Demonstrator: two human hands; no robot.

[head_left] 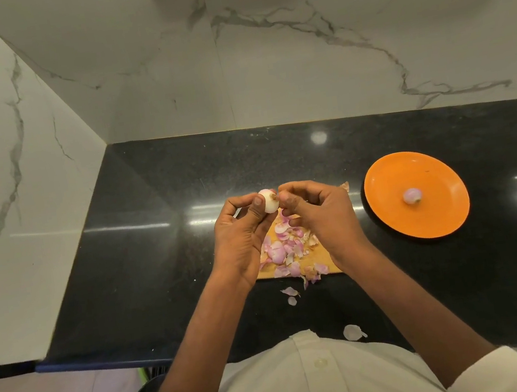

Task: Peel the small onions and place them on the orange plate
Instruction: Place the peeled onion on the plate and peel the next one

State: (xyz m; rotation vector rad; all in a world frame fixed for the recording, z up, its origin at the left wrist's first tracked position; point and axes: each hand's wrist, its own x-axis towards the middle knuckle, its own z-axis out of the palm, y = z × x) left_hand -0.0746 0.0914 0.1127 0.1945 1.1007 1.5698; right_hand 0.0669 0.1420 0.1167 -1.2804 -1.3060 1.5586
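Picking the root end of a nearly bare onion

My left hand (241, 228) curls around the small onion (268, 200), root turned toward my right hand (314, 211), which pinches there. Skins (286, 248) drop below my grip; the orange plate (382, 185), well right, holds one peeled onion (412, 196).

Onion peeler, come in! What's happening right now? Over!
Left hand holds onion; right hand pinches its root end. One peeled onion on orange plate. Peels piled on board. Nothing in the way.
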